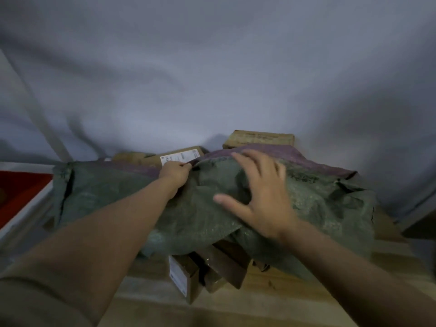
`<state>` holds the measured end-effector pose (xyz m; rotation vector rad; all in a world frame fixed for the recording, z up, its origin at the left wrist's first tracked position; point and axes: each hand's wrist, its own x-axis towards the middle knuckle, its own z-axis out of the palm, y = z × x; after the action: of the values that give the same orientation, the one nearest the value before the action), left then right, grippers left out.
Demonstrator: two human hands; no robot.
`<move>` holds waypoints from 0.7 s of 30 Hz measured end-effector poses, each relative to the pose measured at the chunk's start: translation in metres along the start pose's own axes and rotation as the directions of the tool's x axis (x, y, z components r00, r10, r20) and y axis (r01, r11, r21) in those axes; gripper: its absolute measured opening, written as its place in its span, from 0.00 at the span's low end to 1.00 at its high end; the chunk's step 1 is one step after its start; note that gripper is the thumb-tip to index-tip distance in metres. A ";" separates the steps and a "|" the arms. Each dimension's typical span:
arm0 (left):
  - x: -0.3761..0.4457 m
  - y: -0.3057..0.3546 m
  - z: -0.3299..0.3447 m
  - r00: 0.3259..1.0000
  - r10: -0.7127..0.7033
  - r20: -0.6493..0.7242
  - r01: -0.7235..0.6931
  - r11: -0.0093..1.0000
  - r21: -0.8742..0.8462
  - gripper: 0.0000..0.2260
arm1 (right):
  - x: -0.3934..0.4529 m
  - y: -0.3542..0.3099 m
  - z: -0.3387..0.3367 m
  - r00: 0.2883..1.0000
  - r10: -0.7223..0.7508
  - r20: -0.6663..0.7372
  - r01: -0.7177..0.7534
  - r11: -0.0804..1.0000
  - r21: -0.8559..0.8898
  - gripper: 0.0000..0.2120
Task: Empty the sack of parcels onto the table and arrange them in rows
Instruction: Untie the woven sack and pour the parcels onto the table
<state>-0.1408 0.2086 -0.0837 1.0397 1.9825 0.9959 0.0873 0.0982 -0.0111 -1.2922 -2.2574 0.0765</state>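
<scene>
A large green woven sack (113,192) lies slumped across the wooden table (271,300), with a purple band along its far edge. My left hand (174,173) pinches that far edge near the middle. My right hand (262,194) hovers spread over the sack's top, fingers apart, holding nothing. Several brown cardboard parcels (212,272) poke out from under the sack's near side. Behind the sack lie a labelled parcel (181,155) and another brown parcel (259,139).
A grey cloth backdrop (212,79) hangs right behind the table. At the left edge sits a red bin with a white rim (21,197). A dark object (422,225) stands at the far right.
</scene>
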 end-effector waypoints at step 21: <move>-0.170 -0.144 -0.126 0.685 -0.650 -0.330 0.428 0.725 -0.540 0.32 | 0.001 -0.037 0.044 0.970 -0.119 0.213 0.214 0.831 -0.513 0.31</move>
<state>-0.2180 -0.0338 -0.1108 -0.1194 2.1281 1.3367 0.0371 0.0880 -0.0378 -1.3825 -2.6450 -0.5679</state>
